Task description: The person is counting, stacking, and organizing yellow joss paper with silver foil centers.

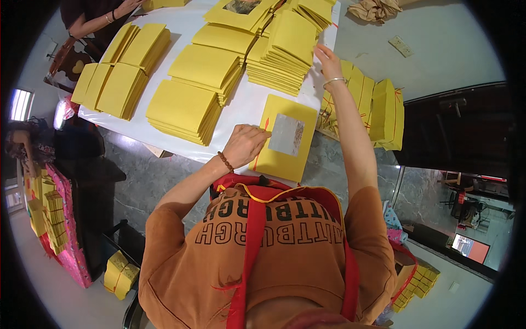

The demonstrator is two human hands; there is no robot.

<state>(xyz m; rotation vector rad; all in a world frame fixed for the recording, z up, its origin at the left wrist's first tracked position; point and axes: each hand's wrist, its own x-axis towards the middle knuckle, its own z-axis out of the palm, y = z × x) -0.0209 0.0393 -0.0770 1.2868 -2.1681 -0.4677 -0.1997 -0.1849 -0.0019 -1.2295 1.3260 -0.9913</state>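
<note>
A flat yellow paper piece [285,165] with a pale, partly patterned panel lies at the table's near edge. My left hand [247,143] rests on its left side, fingers drawn together at a red string [257,160] that runs along the piece. What the fingertips pinch is partly hidden. Farther up, my right hand [330,63] reaches to the right edge of a tall stack of folded yellow paper pieces [282,63]. Its fingers are stretched out, with the fingertips at the stack's side; whether they grip a sheet cannot be made out.
More yellow stacks [183,107] fill the white-covered table [181,137], with others [121,88] at the left. Tied yellow bundles [388,115] stand beyond the right edge. A co-worker's arm [98,24] shows at the far left. Yellow bundles [120,274] also sit low at the left.
</note>
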